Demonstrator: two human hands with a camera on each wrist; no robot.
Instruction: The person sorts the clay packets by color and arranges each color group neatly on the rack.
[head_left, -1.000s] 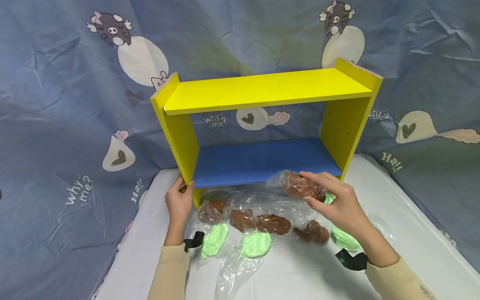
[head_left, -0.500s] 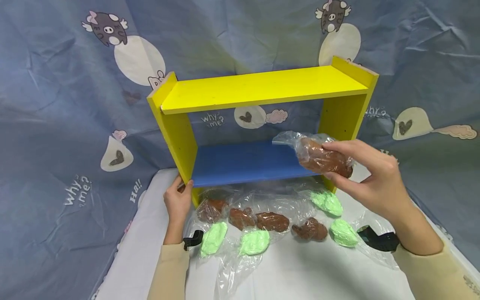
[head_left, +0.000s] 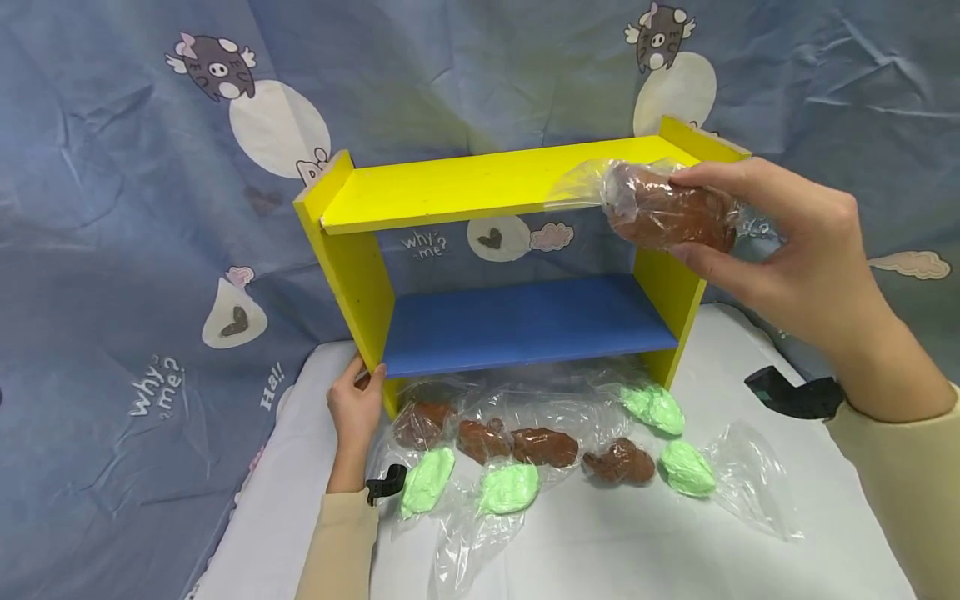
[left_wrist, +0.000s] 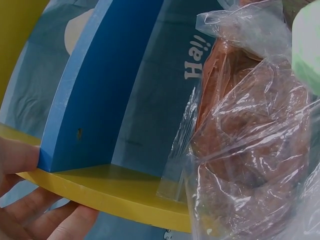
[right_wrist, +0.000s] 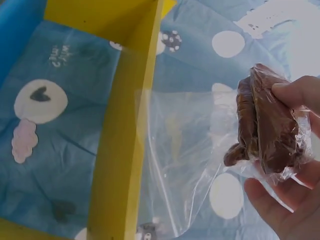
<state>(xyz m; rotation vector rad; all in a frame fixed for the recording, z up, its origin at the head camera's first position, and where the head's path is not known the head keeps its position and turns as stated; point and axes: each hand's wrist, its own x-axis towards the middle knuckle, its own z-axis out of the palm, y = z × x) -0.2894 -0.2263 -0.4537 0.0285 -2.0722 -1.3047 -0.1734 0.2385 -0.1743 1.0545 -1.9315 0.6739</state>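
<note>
My right hand [head_left: 802,250] pinches a brown lump wrapped in a clear plastic bag [head_left: 663,208], thumb below and fingers above in the head view. It is raised in front of the right part of the yellow top board [head_left: 465,187] of a small shelf unit. The bag's loose end trails to the left, and the right wrist view shows the lump [right_wrist: 275,125] as folded or layered. My left hand [head_left: 356,410] grips the unit's left yellow side panel [head_left: 348,283], its thumb at the front corner of the blue board [head_left: 525,325]. Its other fingers wrap the panel's outer side.
Under the blue board and before it lie several bagged brown lumps [head_left: 545,447] on the white cloth. Light green bagged lumps [head_left: 510,490] lie among them, two at the right. A blue printed curtain [head_left: 112,250] hangs behind the unit.
My right hand has lifted the bagged brown lump from the blue board's front edge up and right to the top board's height. My left hand has stayed on the side panel.
</note>
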